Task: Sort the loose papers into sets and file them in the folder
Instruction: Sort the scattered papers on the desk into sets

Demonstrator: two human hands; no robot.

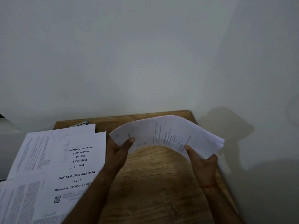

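Matt paper sheets (pixel 168 133) — grained wooden table (pixel 153 183)

The head view looks forward and down, close over a table (pixel 153 183), facing a wall (pixel 145 54).

- The spread sheets (pixel 40 167) run off the left and near edges.
- The bowed paper stack (pixel 169 133) shows print too blurred to read.
- A slim item (pixel 82 123) lies mostly hidden behind the sheets.

Left grip (pixel 120 151) raised, right grip (pixel 202 164) raised, thumbs pinching on top
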